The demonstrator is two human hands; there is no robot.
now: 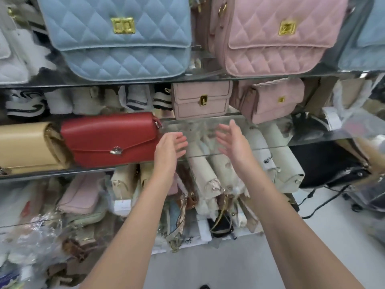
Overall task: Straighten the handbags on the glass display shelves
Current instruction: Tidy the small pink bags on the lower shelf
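Observation:
Both my hands hover over a bare stretch of the middle glass shelf [270, 147]. My left hand [169, 150] is open, just right of a red envelope handbag [110, 139] with a silver clasp. My right hand [233, 142] is open too, fingers spread, below a small pink handbag [201, 101] with a gold clasp. A second pink quilted bag [273, 100] sits tilted to the right of it. On the top shelf stand a blue quilted bag [120, 36] and a pink quilted bag [277, 34]. A tan bag [27, 147] lies left of the red one.
Under the middle shelf lie several cream rolled bags [205, 174] and a black bag [325, 165]. The lowest level holds a pink purse [80, 195], plastic wrapping [37, 232] and mixed small bags. A black cable [318, 203] runs across the white floor at the right.

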